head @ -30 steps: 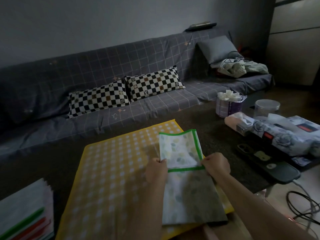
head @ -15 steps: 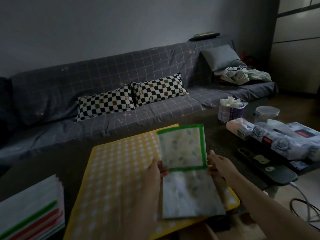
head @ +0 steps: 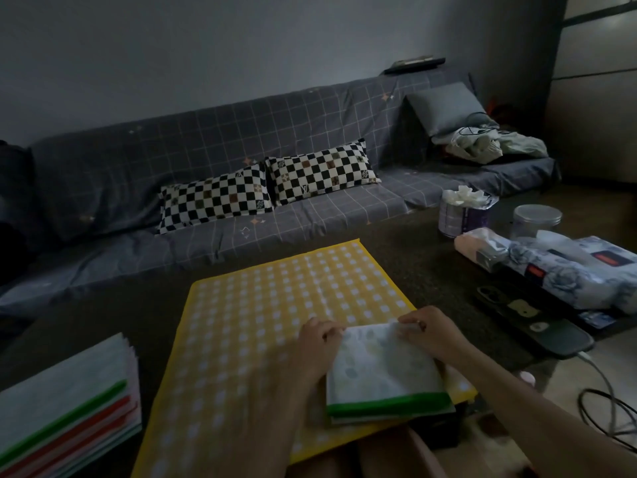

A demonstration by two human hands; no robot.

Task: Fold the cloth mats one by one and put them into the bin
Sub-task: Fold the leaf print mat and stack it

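A white leaf-print mat with a green border (head: 382,374) lies folded on the near right part of a large yellow checked mat (head: 275,305) on the dark table. My left hand (head: 319,336) pinches the folded mat's far left corner. My right hand (head: 427,331) pinches its far right corner, fingers curled on the fold. The green border runs along the near edge. A stack of several folded mats with green and red borders (head: 65,405) sits at the near left. No bin is in view.
On the table's right side lie a tissue roll (head: 463,212), a clear lidded jar (head: 537,220), floral packs (head: 568,270) and a dark phone (head: 531,322). A grey sofa with two checkered pillows (head: 269,191) stands behind. Cables (head: 606,408) trail at the right.
The far half of the green-bordered mat, raised earlier, has come down toward me onto the near half. Both hands now sit at the fold's far corners.
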